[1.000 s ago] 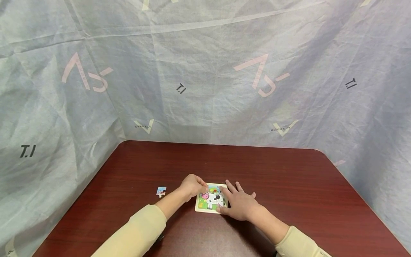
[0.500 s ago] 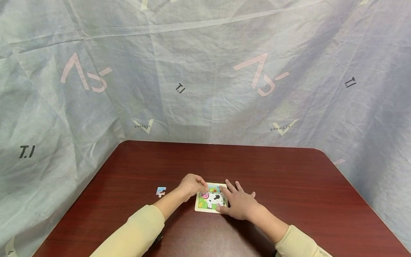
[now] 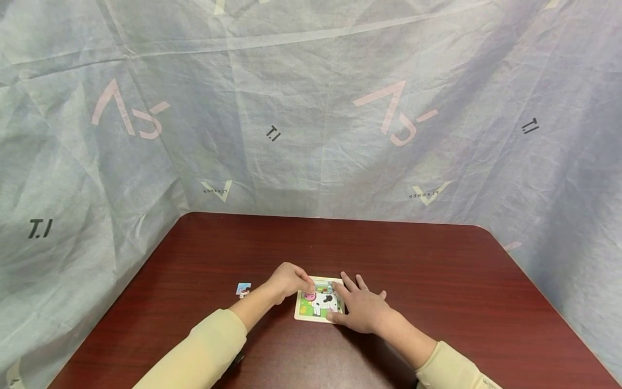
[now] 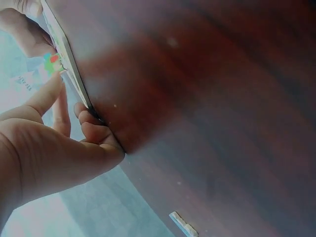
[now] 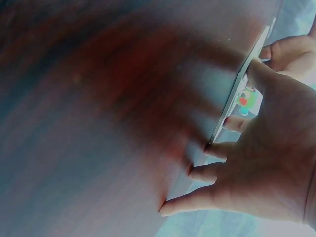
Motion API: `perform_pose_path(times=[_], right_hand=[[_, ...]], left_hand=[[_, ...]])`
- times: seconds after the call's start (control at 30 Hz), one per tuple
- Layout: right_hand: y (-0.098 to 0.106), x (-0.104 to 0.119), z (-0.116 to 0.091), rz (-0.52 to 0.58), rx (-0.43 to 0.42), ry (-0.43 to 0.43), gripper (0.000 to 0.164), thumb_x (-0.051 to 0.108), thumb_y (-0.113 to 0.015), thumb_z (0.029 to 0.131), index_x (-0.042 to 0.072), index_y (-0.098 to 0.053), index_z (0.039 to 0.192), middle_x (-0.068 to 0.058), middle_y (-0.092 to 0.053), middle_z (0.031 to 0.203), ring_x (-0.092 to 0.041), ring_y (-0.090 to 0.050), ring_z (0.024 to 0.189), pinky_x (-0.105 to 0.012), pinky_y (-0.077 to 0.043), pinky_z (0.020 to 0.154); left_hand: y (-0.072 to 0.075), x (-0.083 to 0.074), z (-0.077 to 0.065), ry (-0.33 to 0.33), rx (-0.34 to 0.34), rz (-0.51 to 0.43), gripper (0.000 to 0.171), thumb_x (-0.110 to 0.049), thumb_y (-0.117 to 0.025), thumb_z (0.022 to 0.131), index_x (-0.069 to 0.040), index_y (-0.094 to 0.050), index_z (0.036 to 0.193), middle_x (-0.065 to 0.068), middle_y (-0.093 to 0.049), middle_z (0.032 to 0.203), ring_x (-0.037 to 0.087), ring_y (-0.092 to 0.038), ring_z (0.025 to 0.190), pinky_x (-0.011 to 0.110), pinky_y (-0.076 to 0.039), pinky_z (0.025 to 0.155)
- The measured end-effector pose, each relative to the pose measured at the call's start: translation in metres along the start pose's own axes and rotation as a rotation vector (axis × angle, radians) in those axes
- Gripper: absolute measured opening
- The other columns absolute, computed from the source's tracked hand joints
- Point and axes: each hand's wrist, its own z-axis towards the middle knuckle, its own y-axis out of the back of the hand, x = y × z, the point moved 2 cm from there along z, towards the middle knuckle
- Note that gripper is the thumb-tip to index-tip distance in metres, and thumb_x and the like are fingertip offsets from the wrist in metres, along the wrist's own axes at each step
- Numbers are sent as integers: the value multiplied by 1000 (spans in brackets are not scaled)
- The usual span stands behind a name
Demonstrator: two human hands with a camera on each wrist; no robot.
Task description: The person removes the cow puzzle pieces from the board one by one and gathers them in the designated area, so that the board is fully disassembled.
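A small wooden-framed jigsaw puzzle (image 3: 311, 320) with a cow picture lies flat on the table. My left hand (image 3: 286, 280) is at its upper left, thumb and fingertip pinching a puzzle piece (image 4: 52, 63) with red and green on it. That piece stands tilted up from the picture in both wrist views. On the frame's right side rests my right hand (image 3: 362, 307), fingers spread, with its thumb at the lower right and a fingertip at the upper right. Part of the picture's right side is hidden under this hand.
A loose blue puzzle piece (image 3: 243, 289) lies on the table left of the frame. The dark red wooden table (image 3: 398, 254) extends around the puzzle. Grey fabric (image 3: 311, 135) with printed letters hangs behind it and at both sides.
My left hand has shifted slightly left, and the piece with red on it has come up from the picture's upper part. The right hand has stayed in place.
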Motion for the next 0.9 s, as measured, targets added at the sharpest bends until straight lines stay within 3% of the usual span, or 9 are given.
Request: perform_pose_path(times=[0.23,0.43,0.67,0.9], right_hand=[[-1,-1,0,2,6,-2,77,61,-62,93,19,-43,154,-10,-25,165,-42,-24,148,-85,-29,88],[-1,-1,0,11,8,-5,77,61,-62,93,20,-42,154,-9,-24,165,-42,-23,149,-85,-28,89],[0,-1,1,9,15,-9,77,61,-62,93,19,-42,155,-9,-24,165,-41,-23,149,-85,-28,90],[-1,-1,1,8,15,-10,77,61,-62,93,19,-42,155,-9,-24,166,-42,-23,149,-85,-28,90]], left_hand=[[-5,-2,1,2,-91,43,6,-5,-82,81,-3,-77,80,3,-67,84,18,-58,83,32,-50,73],[-7,-5,1,23,-135,79,6,-5,-82,81,-4,-76,79,1,-66,76,16,-58,77,29,-49,69],[-8,-4,3,16,-113,24,7,0,-81,80,-3,-75,79,4,-65,82,19,-56,81,29,-47,70],[-5,-1,5,44,-78,-46,8,-2,-83,79,-5,-75,79,5,-66,95,22,-56,93,37,-47,82]])
